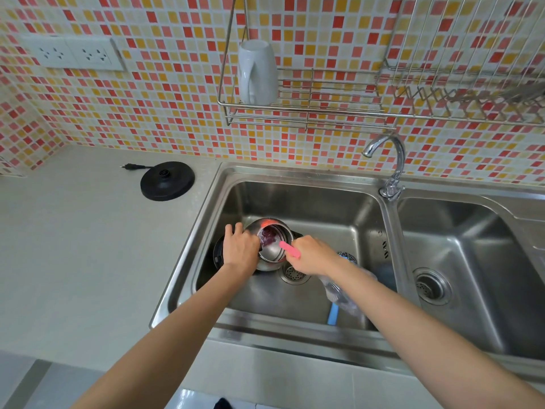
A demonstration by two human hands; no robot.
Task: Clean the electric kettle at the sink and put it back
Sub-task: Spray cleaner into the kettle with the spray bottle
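Observation:
The steel electric kettle (pixel 269 255) lies tilted in the left sink basin (pixel 324 214), its open mouth facing up toward me and its black lid hanging open at the left. My left hand (pixel 240 249) grips the kettle at its rim and handle side. My right hand (pixel 309 256) holds the pink handle of a brush (pixel 289 250), whose head reaches inside the kettle. The round black kettle base (pixel 167 180) sits on the counter left of the sink, its plug lying unplugged beside it.
A clear plastic bottle (pixel 342 287) and a blue-handled tool (pixel 332 314) lie in the left basin under my right forearm. The tap (pixel 389 163) stands between the two basins. A white mug (pixel 257 72) hangs upside down in the wall rack. Sockets (pixel 73 53) are on the tiled wall.

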